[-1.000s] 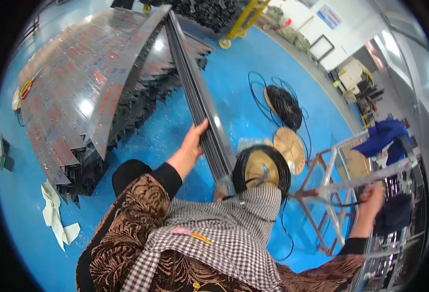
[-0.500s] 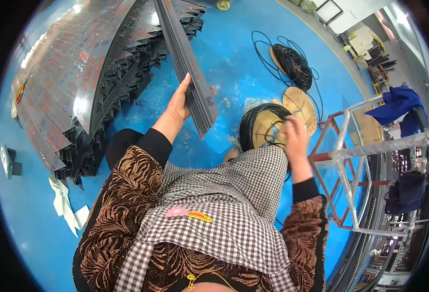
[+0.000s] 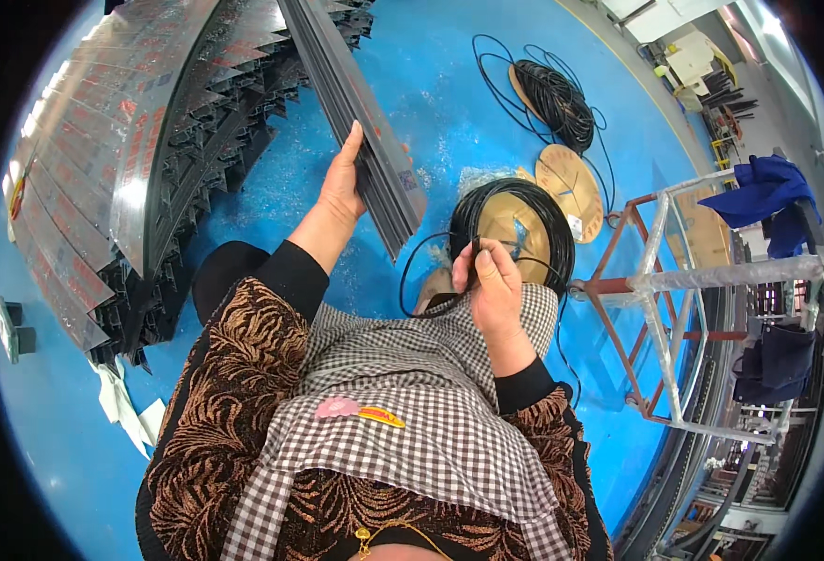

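My left hand (image 3: 342, 182) is wrapped round the near part of a long dark grey profile (image 3: 361, 122) with grooves along its side. The profile slants away to the upper left, its cut end toward me. To the right, my right hand (image 3: 490, 276) pinches a black rubber strip (image 3: 407, 271), which loops down beside my knee. This strip seems to come from a coil (image 3: 557, 210) wound on a cardboard disc, just beyond my right hand. How the pinched piece ends is hidden by my fingers.
On the left is a large stack of similar profiles (image 3: 85, 187). A second black coil (image 3: 552, 103) and a loose cardboard disc (image 3: 566, 182) lie on the blue floor (image 3: 431, 93). At right stands a wrapped metal frame rack (image 3: 655, 309) with blue cloth (image 3: 763, 201) over it.
My right hand has moved left from the coil toward the profile, drawing out the black strip. The left hand still grips the profile, which has hardly moved.
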Tool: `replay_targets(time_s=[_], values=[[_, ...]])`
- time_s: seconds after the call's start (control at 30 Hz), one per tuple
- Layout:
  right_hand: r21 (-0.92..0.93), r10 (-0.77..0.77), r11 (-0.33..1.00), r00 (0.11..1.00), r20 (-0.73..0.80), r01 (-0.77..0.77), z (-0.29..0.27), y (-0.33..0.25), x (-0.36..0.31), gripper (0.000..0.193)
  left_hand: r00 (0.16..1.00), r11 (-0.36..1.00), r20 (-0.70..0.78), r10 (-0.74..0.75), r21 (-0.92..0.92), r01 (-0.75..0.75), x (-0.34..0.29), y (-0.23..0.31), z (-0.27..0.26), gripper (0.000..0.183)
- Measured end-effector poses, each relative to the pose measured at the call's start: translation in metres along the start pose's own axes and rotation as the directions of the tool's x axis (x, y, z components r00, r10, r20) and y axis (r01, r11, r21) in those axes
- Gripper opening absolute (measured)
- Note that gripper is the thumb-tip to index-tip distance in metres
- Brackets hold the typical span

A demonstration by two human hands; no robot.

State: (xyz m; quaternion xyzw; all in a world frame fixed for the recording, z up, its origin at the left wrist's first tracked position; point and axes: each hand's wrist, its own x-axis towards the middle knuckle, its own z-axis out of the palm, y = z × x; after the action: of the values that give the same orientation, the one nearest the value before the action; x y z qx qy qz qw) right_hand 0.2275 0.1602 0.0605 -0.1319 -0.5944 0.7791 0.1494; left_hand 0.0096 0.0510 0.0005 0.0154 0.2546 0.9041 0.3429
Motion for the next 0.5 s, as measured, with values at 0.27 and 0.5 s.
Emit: replay_targets(time_s=[0.27,0.5], values=[[0.051,0.058,0.997,0.997,-0.056,-0.055,0.007,0.009,-0.012,0.013,1.000,1.000,-0.016,-0.007,-0.022,0.006,0.003,-0.002,0.005,0.056],[-0.548,0.017,0.832,0.991,-0.131,-0.087,0.024,0.022,-0.036,0.007,0.999,0.998,-0.029,0.012,-0.055,-0.014,0.014,-0.009,0.004,0.053]])
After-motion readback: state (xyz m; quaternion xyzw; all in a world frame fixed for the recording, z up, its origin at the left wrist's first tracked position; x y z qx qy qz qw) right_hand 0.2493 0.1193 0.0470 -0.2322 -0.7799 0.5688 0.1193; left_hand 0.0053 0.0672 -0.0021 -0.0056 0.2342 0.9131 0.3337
